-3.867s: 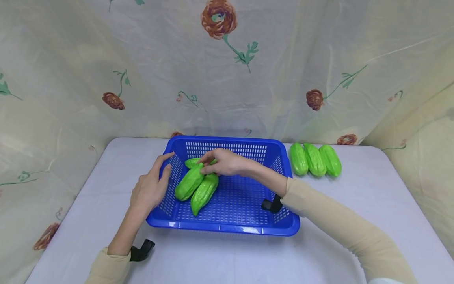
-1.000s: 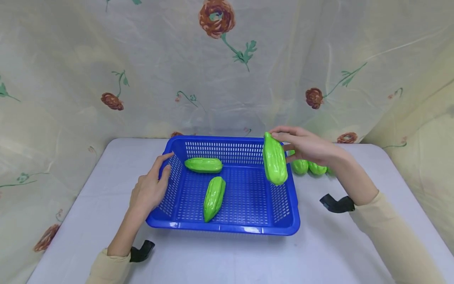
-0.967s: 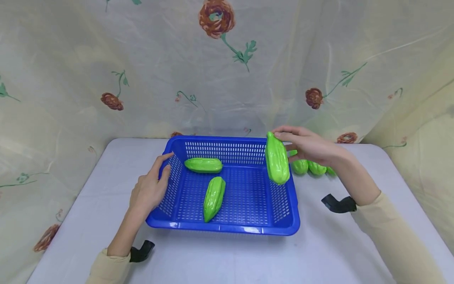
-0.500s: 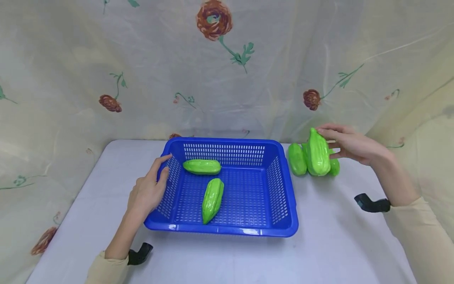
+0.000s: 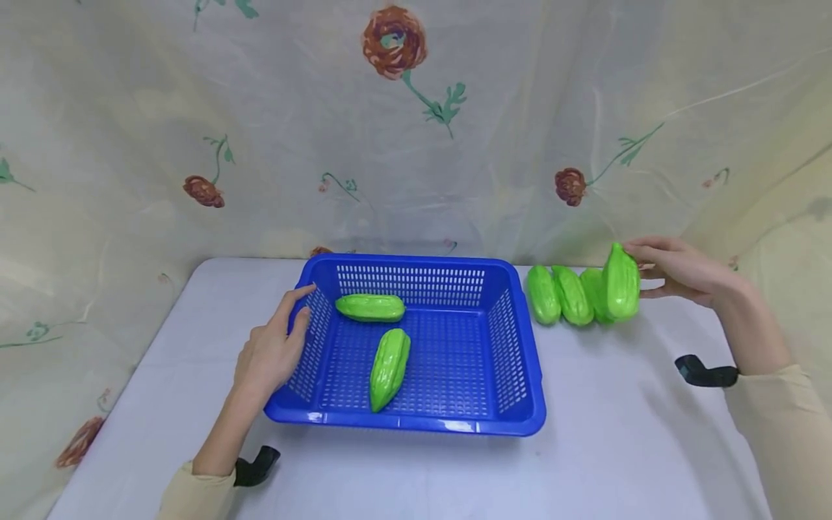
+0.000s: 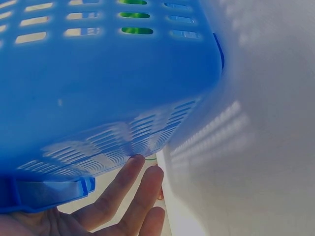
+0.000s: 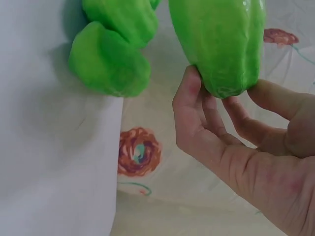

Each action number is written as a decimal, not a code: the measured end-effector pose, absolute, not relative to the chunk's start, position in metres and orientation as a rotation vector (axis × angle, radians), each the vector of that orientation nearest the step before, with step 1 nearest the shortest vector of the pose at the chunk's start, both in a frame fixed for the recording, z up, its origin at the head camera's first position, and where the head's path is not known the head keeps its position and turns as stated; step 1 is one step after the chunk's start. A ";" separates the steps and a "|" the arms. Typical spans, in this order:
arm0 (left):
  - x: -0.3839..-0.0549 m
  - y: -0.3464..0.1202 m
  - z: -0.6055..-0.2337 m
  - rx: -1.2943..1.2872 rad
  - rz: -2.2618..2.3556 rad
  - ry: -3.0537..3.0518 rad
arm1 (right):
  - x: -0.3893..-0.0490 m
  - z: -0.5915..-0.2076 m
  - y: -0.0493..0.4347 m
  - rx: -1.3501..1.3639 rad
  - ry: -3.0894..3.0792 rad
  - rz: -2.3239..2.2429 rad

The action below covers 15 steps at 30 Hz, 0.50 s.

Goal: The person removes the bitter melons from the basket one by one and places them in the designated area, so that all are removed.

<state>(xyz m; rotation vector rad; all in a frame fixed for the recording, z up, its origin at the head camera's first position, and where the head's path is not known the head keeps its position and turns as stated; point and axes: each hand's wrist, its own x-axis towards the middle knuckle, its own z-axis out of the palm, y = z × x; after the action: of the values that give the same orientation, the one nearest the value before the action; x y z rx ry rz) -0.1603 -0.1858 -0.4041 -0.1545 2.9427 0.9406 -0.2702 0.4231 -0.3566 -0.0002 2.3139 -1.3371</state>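
Note:
My right hand pinches a bright green, ribbed bitter melon by its tip, at the right end of a row on the table. In the right wrist view, fingers and thumb hold the end of this bitter melon, raised beside two lying ones. Part of the row's rightmost melon is hidden behind it. My left hand holds the left rim of a blue perforated basket; in the left wrist view its fingers lie along the outer wall. Inside lie two bitter melons, one crosswise, one lengthwise.
Left in the row are two more bitter melons, one beside the basket and its neighbour. A white cloth covers the table. Flowered cloth curtain hangs close behind the table and at both sides.
My right hand has lifted a bitter melon out of the basket and carried it right, past the row, to the row's right end. My left hand has stayed on the basket's rim.

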 end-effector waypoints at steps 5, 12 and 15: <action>-0.161 -0.185 -0.404 -0.163 0.939 2.944 | -0.272 -0.361 0.437 0.024 2.307 -1.340; -0.159 -0.185 -0.404 -0.166 0.953 2.927 | -0.270 -0.364 0.462 0.074 2.419 -1.134; -0.160 -0.185 -0.404 -0.168 0.950 2.932 | -0.271 -0.366 0.468 0.095 2.446 -1.099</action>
<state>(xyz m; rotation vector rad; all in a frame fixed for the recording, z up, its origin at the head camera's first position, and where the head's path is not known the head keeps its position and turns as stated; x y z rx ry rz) -0.1596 -0.1854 -0.4036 -0.1680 2.9323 0.9496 -0.2711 0.4676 -0.3664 0.0952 2.4458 -1.0995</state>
